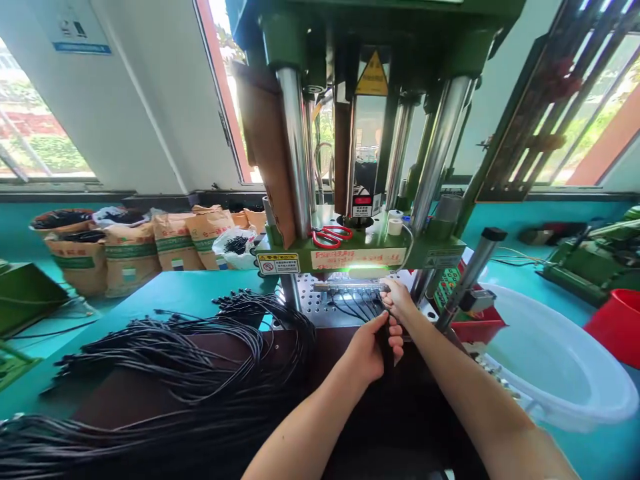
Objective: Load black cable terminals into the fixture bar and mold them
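My left hand (373, 350) is closed in front of the green press (400, 253), its fingers wrapped round a bunch of black cables (357, 308). They fan out from the hand to a long metal mould bar (345, 285) under the press's lower beam. Just above, my right hand (397, 299) is closed at the right end of that bar. Its fingertips are partly hidden, but they appear to grip the bar's end. Below the bar lies a perforated metal plate (310, 300).
Bundles of black cables (190, 353) cover the table's left side. Red-handled scissors (332, 235) lie on the press ledge. Paper sacks (133, 257) stand at the back left. A large white tub (550, 353) and a red bucket (617, 327) are on the right. Steel columns (295, 147) flank the press.
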A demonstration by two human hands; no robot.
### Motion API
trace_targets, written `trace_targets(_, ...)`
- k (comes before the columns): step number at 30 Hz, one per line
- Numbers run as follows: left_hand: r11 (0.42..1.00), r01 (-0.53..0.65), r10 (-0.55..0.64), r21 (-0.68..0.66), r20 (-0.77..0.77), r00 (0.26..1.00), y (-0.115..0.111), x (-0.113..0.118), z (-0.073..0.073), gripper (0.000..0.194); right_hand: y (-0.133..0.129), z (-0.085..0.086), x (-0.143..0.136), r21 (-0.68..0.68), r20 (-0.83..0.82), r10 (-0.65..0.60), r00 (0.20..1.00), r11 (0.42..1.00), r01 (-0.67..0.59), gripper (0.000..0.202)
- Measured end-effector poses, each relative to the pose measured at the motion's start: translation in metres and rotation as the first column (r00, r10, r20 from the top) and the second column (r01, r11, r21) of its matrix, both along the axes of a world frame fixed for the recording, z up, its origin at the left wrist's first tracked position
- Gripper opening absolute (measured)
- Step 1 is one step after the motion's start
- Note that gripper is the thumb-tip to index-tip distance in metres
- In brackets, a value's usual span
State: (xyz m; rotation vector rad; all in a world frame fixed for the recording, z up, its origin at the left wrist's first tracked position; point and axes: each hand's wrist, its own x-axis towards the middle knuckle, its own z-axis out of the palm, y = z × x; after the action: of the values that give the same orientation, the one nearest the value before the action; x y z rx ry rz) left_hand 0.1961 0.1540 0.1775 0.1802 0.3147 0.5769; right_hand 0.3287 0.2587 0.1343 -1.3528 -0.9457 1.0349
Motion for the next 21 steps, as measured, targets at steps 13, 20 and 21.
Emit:
trace_targets(13,0.851,-0.095,0.092,0.517,0.032,0.995,-0.090,-0.054,-0.020,0.030,-0.025,0.009,0.025,0.032,-0.104,-0.151,0.983,0.987,0.155,0.025)
trace_targets(20,0.219,-0.764,0.968,0.607,-0.034,0.250,0.019,-0.162,0.034,0.032,-0.057,-0.013,0.053,-0.027,-0.053,-0.110,0.993,0.994,0.108,0.020)
trace_targets(21,0.157,-0.726,0.984,0.670,-0.171,0.055,0.039,-0.176,0.034,0.035,-0.061,-0.014,0.057,-0.045,-0.046,-0.075,0.996,0.996,0.073,0.020)
